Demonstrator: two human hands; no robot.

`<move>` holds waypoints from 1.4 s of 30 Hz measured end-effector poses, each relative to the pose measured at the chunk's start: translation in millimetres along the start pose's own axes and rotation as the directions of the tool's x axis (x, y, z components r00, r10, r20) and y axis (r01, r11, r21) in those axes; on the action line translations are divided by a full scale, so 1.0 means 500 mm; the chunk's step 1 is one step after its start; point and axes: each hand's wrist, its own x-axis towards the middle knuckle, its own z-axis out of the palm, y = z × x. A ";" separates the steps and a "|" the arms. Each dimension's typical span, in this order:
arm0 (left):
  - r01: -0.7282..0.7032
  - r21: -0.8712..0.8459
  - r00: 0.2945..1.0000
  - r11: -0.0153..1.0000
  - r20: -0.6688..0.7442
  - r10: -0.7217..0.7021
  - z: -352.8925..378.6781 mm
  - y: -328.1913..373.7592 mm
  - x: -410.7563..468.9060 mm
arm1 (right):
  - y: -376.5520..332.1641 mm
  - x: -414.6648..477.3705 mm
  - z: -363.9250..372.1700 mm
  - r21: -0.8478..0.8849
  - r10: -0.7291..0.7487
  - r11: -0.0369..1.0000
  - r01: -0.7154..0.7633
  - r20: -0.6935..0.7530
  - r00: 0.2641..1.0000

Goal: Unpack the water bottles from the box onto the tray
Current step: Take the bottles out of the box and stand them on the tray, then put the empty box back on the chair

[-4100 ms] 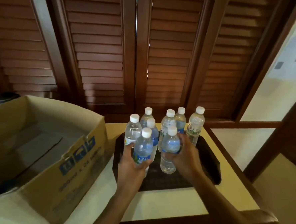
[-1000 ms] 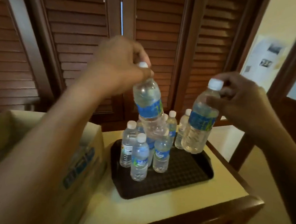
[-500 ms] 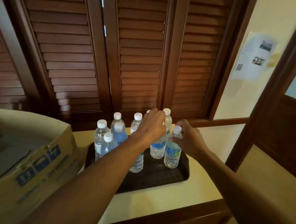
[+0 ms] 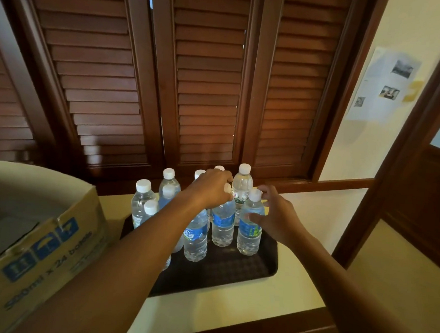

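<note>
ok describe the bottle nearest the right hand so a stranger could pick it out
On the dark tray, go to the cluster's right edge. The bottle there stands beside the open right hand; alone among its neighbours, its blue label has a green patch.

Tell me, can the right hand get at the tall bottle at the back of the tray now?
Probably yes: the right hand is open just beside the tall bottle, with only a nearer bottle partly in front.

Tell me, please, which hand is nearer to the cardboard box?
Left. The left hand is over the bottles on the tray, its forearm passing beside the cardboard box. The right hand is at the rightmost bottle, farther from it.
</note>
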 end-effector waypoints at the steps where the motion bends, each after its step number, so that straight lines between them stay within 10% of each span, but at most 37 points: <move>1: -0.011 -0.022 1.000 1.000 -0.014 0.011 -0.008 -0.003 -0.008 | -0.004 -0.004 -0.005 -0.003 -0.007 1.000 0.007 -0.032 0.999; 9: -0.043 -0.107 0.921 0.993 -0.388 -0.002 -0.172 -0.061 -0.163 | -0.195 -0.046 -0.041 0.073 -0.250 0.958 0.278 -0.260 0.933; 18: 0.316 -0.026 0.761 0.948 -0.590 -0.269 -0.386 -0.340 -0.470 | -0.503 -0.073 0.165 0.275 -0.437 0.870 0.409 0.047 0.898; 26: 0.669 -0.004 0.635 0.744 -0.517 -0.574 -0.472 -0.726 -0.681 | -0.648 -0.071 0.412 0.106 -0.111 0.990 0.091 0.199 0.974; 32: 0.801 -0.151 0.527 0.579 -0.277 -0.803 -0.476 -0.901 -0.745 | -0.669 -0.116 0.485 0.334 0.217 0.896 -0.292 0.243 0.945; 36: 0.675 -0.448 0.579 0.586 -0.171 -0.797 -0.451 -0.929 -0.777 | -0.669 -0.160 0.468 0.448 0.202 0.854 -0.264 0.182 0.962; 42: 0.522 -0.579 0.504 0.626 -0.383 -0.774 -0.434 -0.857 -0.891 | -0.706 -0.229 0.427 0.565 0.058 0.823 -0.068 0.036 0.998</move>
